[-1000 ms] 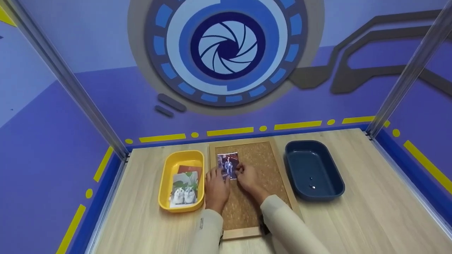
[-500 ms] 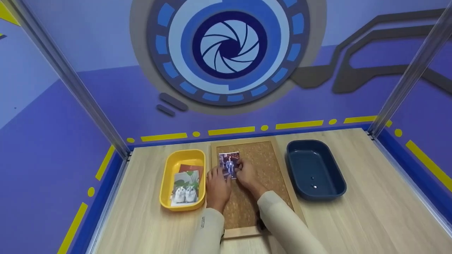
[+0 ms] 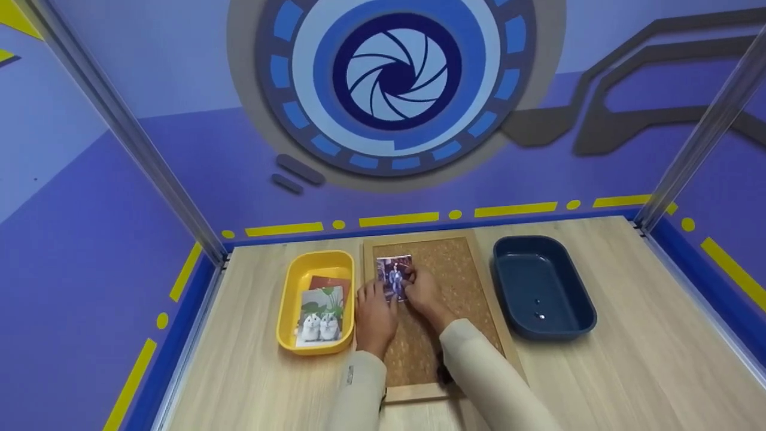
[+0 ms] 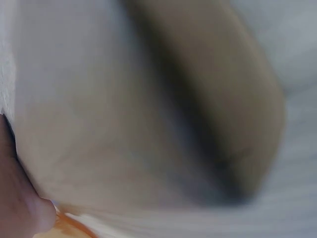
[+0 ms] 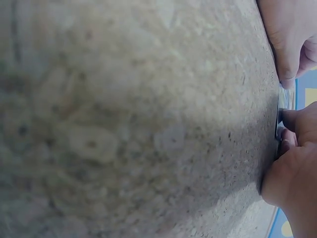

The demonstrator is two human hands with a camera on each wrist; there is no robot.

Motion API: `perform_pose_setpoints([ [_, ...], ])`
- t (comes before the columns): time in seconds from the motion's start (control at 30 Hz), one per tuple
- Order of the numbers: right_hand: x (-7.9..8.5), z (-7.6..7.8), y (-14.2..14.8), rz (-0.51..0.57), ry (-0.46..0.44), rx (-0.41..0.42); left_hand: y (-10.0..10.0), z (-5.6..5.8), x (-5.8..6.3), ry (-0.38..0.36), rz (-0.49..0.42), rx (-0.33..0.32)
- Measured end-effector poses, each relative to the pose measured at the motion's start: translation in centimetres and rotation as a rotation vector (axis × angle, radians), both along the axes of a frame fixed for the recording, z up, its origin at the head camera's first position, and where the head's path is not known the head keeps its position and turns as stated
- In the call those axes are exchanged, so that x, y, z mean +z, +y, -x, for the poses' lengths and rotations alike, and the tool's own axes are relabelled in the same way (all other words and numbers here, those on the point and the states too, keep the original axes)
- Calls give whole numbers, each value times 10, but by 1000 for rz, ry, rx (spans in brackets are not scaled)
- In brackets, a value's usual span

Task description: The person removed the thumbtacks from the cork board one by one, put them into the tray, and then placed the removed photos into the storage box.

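A small photo [image 3: 393, 276] of a person in blue lies near the top left of a wood-framed cork board [image 3: 419, 353]. My left hand [image 3: 376, 314] rests at its lower left, fingers extended along the left side and thumb on the bottom edge. At the photo's right edge my right hand [image 3: 423, 293] has curled fingers, with thumb and forefinger pinching there. The right wrist view shows the right hand [image 5: 297, 153] and left hand [image 5: 290, 37] meeting low over the cork. Whether the right fingertips also hold something small, I cannot tell. The left wrist view is mostly blurred sleeve [image 4: 223, 99].
Left of the board stands a yellow tray [image 3: 287, 299] holding a hamster picture [image 3: 320, 317] over a reddish card [image 3: 329, 282]. A dark blue tray [image 3: 526, 263] sits to the right with small shiny pieces [image 3: 540, 316] inside. A printed wall [image 3: 419, 203] borders the table's back.
The whole head view has shifted slightly, with the scene sliding a little right. Both hands stay at the photo, which keeps its place on the board.
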State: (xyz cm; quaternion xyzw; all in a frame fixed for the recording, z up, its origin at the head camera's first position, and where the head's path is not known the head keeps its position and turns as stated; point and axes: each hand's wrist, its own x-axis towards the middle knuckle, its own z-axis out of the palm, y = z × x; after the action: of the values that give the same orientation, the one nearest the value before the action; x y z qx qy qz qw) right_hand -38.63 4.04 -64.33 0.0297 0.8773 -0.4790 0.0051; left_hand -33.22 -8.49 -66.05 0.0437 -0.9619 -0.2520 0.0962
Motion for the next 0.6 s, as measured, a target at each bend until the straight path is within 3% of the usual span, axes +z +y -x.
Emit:
perform_pose_setpoints([
  [0.2, 0, 3, 0, 2, -13, -2, 1, 1, -2, 23, 10, -8],
  [0.43, 1, 2, -4, 11, -17, 5, 0, 0, 1, -18, 40, 18],
  [0.6, 1, 5, -1, 15, 6, -6, 2, 1, -1, -4, 25, 12],
])
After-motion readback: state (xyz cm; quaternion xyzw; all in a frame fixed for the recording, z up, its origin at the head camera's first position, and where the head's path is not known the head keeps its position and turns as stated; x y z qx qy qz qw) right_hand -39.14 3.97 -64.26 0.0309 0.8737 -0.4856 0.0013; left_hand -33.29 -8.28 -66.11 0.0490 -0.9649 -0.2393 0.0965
